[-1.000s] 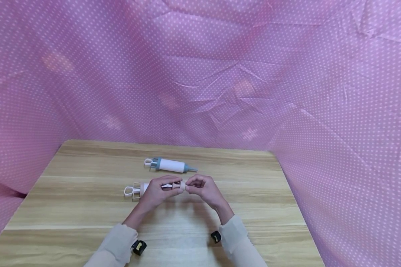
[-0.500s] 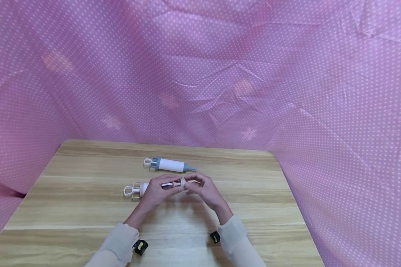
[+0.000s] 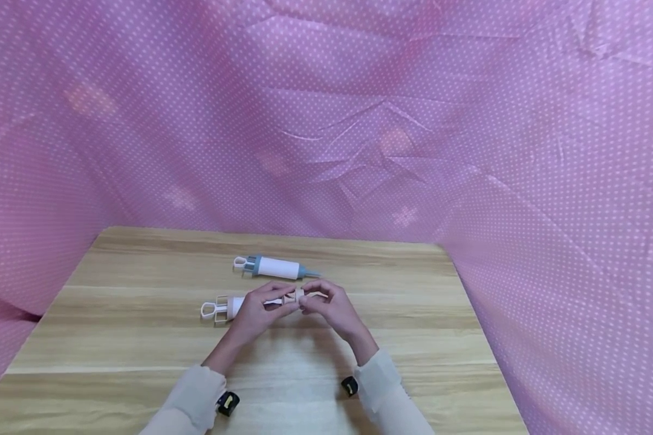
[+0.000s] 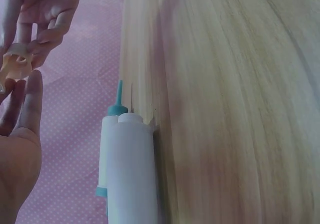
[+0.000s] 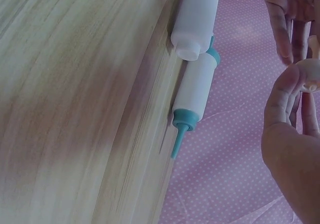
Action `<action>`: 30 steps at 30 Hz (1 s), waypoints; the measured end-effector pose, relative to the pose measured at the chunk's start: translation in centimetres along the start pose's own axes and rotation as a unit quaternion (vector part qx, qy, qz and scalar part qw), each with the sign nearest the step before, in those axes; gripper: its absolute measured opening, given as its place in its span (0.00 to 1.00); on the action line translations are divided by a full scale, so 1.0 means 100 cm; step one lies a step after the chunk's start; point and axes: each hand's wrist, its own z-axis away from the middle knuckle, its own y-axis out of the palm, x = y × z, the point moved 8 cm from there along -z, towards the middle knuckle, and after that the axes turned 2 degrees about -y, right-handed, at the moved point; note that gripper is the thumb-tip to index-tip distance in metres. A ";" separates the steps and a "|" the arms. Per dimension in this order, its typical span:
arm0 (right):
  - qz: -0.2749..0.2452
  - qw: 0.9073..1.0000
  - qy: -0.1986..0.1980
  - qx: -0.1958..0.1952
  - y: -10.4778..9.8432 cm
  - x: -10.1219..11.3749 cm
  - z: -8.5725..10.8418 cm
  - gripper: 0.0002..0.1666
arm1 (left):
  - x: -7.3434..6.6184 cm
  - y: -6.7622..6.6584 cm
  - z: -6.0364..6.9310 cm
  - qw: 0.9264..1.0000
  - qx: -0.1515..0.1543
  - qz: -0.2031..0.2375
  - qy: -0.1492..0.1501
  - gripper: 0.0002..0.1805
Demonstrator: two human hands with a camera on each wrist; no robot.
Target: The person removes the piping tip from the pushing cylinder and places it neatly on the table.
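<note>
Between my two hands is a small cream plastic piece (image 3: 291, 297) with a cup-shaped collar, seen close up in the left wrist view as a ring-like cup (image 4: 19, 61) with a hole inside. My left hand (image 3: 256, 311) grips it from the left between fingertips and thumb. My right hand (image 3: 334, 311) pinches its collar from the right. Whether it is one piece or two joined, I cannot tell. Behind my left hand lies a syringe-like tube with a white barrel (image 4: 132, 169), a beige end and a white loop handle (image 3: 209, 310); its front end has a bare neck.
Farther back on the wooden table (image 3: 392, 338) lies a second such tube (image 3: 279, 269), white with teal ends and a thin teal nozzle (image 3: 311, 275). Pink dotted cloth (image 3: 326, 121) hangs behind the table and on both sides.
The cream parts between my fingers look closer together than a second ago, and my right fingertips sit slightly differently on the collar. Both tubes stay where they were.
</note>
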 end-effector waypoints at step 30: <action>0.114 0.986 -0.004 -0.120 -0.037 -0.001 0.010 0.20 | 0.023 -0.001 -0.009 0.978 -0.191 -0.051 -0.063 0.13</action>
